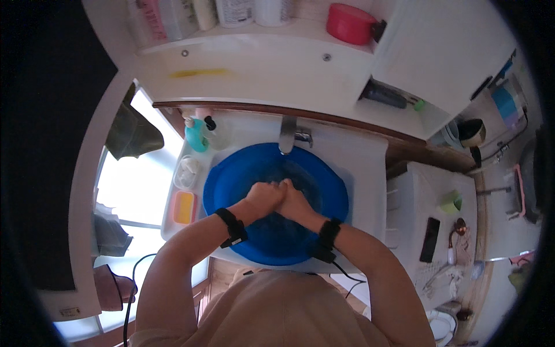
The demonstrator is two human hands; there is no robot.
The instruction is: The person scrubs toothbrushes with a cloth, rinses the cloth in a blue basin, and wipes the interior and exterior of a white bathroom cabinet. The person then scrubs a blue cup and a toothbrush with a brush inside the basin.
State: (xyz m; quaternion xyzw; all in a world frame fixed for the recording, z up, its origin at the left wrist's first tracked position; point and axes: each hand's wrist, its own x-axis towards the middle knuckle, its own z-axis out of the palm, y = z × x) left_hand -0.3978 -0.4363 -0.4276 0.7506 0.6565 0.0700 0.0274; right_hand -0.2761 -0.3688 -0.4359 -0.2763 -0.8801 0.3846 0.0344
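A blue plastic basin (217, 191) sits in the white washbasin, with water inside it. Over its middle, my left hand (265, 197) and my right hand (295, 203) are pressed together with curled fingers. Whether anything is held between them is hidden. A black strap (232, 227) is around my left wrist and another black strap (327, 238) around my right, with a cable running from the right one. Just beyond the hands, the metal faucet (287, 134) reaches over the basin's far rim. I cannot tell whether water is running from it.
On the left ledge stand a turquoise bottle (196, 135), a clear pump bottle (218, 136), a clear container (187, 172) and a pink-and-yellow soap dish (184, 207). At right, a white cabinet (403, 208) carries a dark phone (429, 240) and a green cup (451, 202). A red container (350, 24) rests on the shelf above.
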